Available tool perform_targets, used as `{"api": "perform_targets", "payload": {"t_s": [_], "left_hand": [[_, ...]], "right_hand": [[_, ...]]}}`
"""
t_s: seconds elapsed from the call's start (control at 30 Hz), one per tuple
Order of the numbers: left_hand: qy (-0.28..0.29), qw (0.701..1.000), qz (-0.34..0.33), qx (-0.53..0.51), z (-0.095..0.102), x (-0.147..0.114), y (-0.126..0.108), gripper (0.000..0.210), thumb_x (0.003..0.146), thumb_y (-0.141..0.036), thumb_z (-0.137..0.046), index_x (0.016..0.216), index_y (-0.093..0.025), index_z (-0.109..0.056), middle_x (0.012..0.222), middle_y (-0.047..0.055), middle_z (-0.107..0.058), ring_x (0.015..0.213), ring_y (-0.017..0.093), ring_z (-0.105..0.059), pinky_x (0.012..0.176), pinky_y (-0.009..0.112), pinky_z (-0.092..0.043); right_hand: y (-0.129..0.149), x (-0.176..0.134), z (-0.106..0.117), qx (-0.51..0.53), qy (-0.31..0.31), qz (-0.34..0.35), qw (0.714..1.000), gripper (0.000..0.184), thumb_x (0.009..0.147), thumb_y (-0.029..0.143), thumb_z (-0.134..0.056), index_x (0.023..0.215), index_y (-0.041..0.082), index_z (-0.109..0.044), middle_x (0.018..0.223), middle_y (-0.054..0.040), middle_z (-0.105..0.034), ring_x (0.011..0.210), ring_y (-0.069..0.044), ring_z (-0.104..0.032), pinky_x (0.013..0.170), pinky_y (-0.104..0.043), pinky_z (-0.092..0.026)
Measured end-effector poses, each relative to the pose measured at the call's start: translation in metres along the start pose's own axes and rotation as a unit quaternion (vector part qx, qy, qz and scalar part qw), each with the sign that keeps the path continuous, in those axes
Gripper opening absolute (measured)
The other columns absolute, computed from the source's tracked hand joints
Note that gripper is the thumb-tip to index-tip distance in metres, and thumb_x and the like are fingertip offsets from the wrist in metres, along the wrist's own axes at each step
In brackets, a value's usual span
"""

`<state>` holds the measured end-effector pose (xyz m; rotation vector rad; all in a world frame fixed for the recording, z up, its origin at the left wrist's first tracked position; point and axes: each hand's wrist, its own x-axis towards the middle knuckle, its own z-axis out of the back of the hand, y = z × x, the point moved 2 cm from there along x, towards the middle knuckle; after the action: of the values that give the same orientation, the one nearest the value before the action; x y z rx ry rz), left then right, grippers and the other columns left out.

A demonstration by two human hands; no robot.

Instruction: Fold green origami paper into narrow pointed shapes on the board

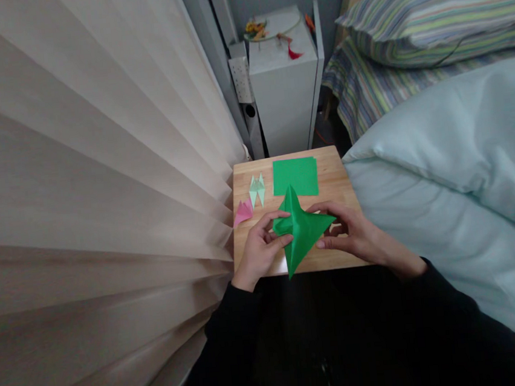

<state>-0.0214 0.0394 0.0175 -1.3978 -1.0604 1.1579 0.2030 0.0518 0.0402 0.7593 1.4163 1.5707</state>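
Note:
A partly folded sheet of green origami paper [300, 231] is held up over the small wooden table, with points at its top, right and bottom. My left hand [262, 241] pinches its left side, thumb in front and fingers along the edge. At the right point of the paper is my right hand [354, 229], its thumb and fingers spread apart around that tip. Whether those fingers touch the paper from behind I cannot tell. Just beyond lies a stack of green paper squares [296, 176]. Left of it are a pale green folded piece [257, 188] and a pink folded piece [243, 212].
The wooden tabletop [328, 171] stands between a pleated curtain [146, 167] on the left and a bed with a pale blue quilt [444, 199] on the right. Behind it is a white cabinet [287, 99] with small ornaments on top. A striped pillow [444, 11] lies at the upper right.

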Motion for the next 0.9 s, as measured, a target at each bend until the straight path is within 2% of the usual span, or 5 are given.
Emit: {"api": "perform_targets", "payload": {"t_s": [0.13, 0.4, 0.7, 0.83, 0.9], "left_hand": [[0.009, 0.999, -0.010, -0.031, -0.004, -0.002, -0.005, 0.038, 0.075, -0.024, -0.088, 0.109, -0.021, -0.071, 0.086, 0.002, -0.068, 0.070, 0.014, -0.063, 0.057, 0.022, -0.047], [0.034, 0.998, -0.001, -0.044, -0.013, -0.004, 0.005, 0.060, 0.076, -0.025, -0.086, 0.132, -0.025, -0.065, 0.122, 0.007, -0.071, 0.093, 0.019, -0.070, 0.075, 0.027, -0.057], [0.003, 0.999, 0.021, -0.041, -0.015, -0.005, 0.011, 0.061, 0.078, -0.025, -0.084, 0.135, -0.023, -0.063, 0.129, 0.009, -0.071, 0.101, 0.022, -0.075, 0.089, 0.035, -0.062], [-0.007, 0.999, 0.005, -0.038, -0.017, -0.006, 0.011, 0.063, 0.078, -0.024, -0.083, 0.138, -0.023, -0.061, 0.132, 0.009, -0.071, 0.106, 0.023, -0.075, 0.093, 0.036, -0.062], [-0.014, 0.999, -0.005, -0.039, -0.017, -0.005, 0.012, 0.066, 0.079, -0.024, -0.083, 0.140, -0.022, -0.060, 0.134, 0.010, -0.071, 0.106, 0.023, -0.075, 0.092, 0.035, -0.062]], "right_hand": [[-0.007, -0.002, -0.013, -0.012, 0.014, 0.027, 0.999, 0.070, 0.082, 0.041, -0.081, 0.143, 0.030, -0.047, 0.147, -0.0106, -0.053, 0.095, -0.021, -0.068, 0.075, -0.039, -0.065], [-0.012, 0.001, -0.023, -0.017, -0.028, 0.033, 0.999, 0.050, 0.090, 0.037, -0.073, 0.134, 0.026, -0.054, 0.113, -0.0063, -0.066, 0.077, -0.017, -0.066, 0.065, -0.034, -0.059], [-0.025, 0.004, -0.022, 0.017, -0.066, 0.013, 0.998, 0.064, 0.094, 0.036, -0.066, 0.148, 0.026, -0.033, 0.103, -0.0044, -0.068, 0.070, -0.017, -0.069, 0.063, -0.034, -0.058], [-0.023, 0.004, -0.025, 0.068, -0.106, -0.007, 0.992, 0.087, 0.088, 0.041, -0.075, 0.153, 0.026, -0.019, 0.117, -0.0102, -0.071, 0.074, -0.019, -0.072, 0.066, -0.036, -0.062], [-0.022, 0.004, -0.026, 0.100, -0.115, -0.010, 0.988, 0.084, 0.085, 0.041, -0.078, 0.149, 0.026, -0.025, 0.120, -0.0111, -0.071, 0.078, -0.020, -0.073, 0.067, -0.037, -0.064]]}}
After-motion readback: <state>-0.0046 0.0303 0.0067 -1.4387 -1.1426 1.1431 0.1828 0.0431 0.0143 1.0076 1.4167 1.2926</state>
